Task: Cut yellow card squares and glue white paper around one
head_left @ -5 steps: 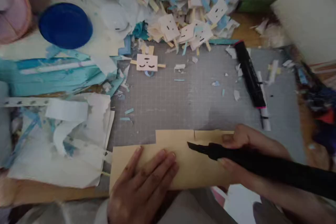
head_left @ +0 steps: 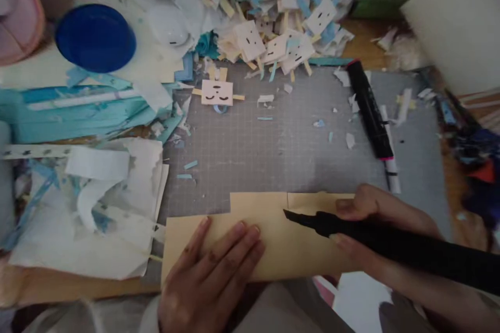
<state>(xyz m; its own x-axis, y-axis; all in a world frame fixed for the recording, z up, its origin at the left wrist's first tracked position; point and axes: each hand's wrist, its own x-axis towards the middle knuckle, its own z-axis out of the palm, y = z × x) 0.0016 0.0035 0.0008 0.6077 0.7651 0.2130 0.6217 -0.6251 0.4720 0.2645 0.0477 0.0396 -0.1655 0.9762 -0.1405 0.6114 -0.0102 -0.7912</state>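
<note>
My left hand point(head_left: 211, 276) lies flat, fingers spread, pressing down a tan sheet of paper point(head_left: 281, 250) at the near edge of a grey cutting mat point(head_left: 273, 151). My right hand point(head_left: 375, 229) grips a long black cutting knife point(head_left: 351, 237) whose tip rests on the tan paper near a short cut line at its upper edge. The two hands are a few finger widths apart on the sheet.
A black marker point(head_left: 369, 109) lies on the mat's right side. A pile of small paper squares with drawn faces point(head_left: 273, 36) sits at the mat's far edge, one more point(head_left: 217, 92) apart. A blue lid point(head_left: 96, 37), teal paper strips point(head_left: 78, 112) and white scraps point(head_left: 97, 208) crowd the left.
The knife tip and my right hand have shifted slightly to the right on the tan paper. My left hand stays pressed in place.
</note>
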